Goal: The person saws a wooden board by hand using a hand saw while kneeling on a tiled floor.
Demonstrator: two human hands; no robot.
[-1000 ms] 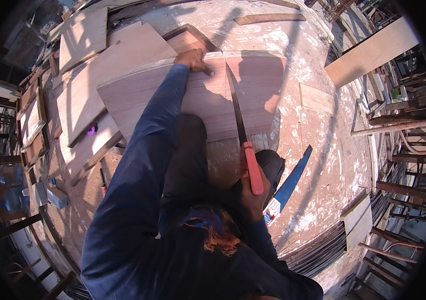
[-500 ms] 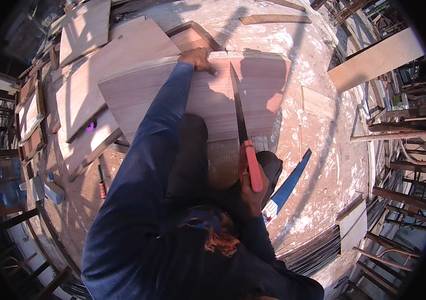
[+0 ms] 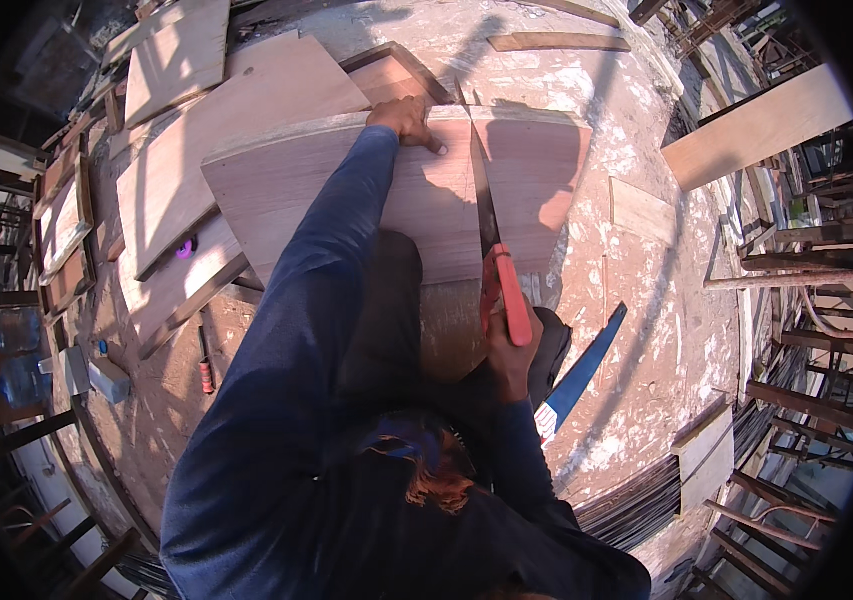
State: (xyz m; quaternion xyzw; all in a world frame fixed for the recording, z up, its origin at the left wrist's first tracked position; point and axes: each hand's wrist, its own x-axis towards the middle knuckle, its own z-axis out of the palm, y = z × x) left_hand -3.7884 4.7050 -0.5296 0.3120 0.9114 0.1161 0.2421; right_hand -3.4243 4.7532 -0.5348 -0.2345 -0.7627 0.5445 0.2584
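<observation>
A broad reddish wooden board lies tilted across my knees, its pale far edge toward the top of the view. My left hand is closed over that edge, fingers beyond it and thumb on the board's face. In my right hand is a handsaw, gripped by its red handle just past the near side of the board. The dark blade runs away from me over the board and meets the far edge to the right of my left hand, its tip sticking out beyond.
A long blue tapered piece lies beside my right knee. Large plywood sheets are stacked at the left, near a purple ring-shaped thing and a red-handled tool. A plank juts in at the right, beside racks of bars.
The saw has slid away from me, with my right hand and the handle closer to the board and more of the tip past the far edge. My left hand keeps its hold.
</observation>
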